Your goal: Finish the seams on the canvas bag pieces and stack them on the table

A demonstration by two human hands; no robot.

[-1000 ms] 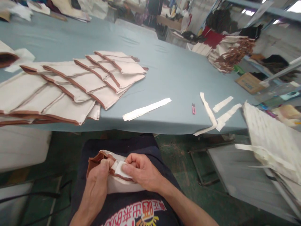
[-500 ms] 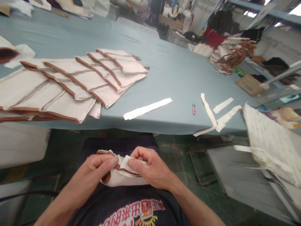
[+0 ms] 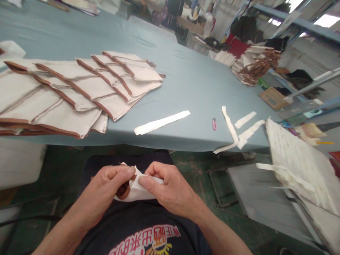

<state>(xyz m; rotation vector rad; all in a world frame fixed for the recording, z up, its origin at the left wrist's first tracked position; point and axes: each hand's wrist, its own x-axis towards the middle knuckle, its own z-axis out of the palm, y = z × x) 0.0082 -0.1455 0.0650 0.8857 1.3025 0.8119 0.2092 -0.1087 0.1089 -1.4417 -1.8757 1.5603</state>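
Over my lap, a white fabric piece with brown trim is bunched between both hands. My left hand pinches its brown-edged rim between thumb and fingers. Beside it, my right hand grips the white cloth, with the thumb pressed on top. A fold of white material stands up between the two thumbs, and a brown inner side shows below my left fingertips. The lower part of the piece lies against my dark shirt, and the fingers curled beneath are partly hidden.
A blue-green table spans the front. It bears overlapping brown-edged white fabric pieces, white strips and pink thread snips. A board with white strips stands at the right. Another fabric stack lies at the far right.
Both hands have shifted slightly up and left in view. The white flap under my right thumb is now turned up toward my left fingertips, and more brown inside shows. The view has swung slightly right.
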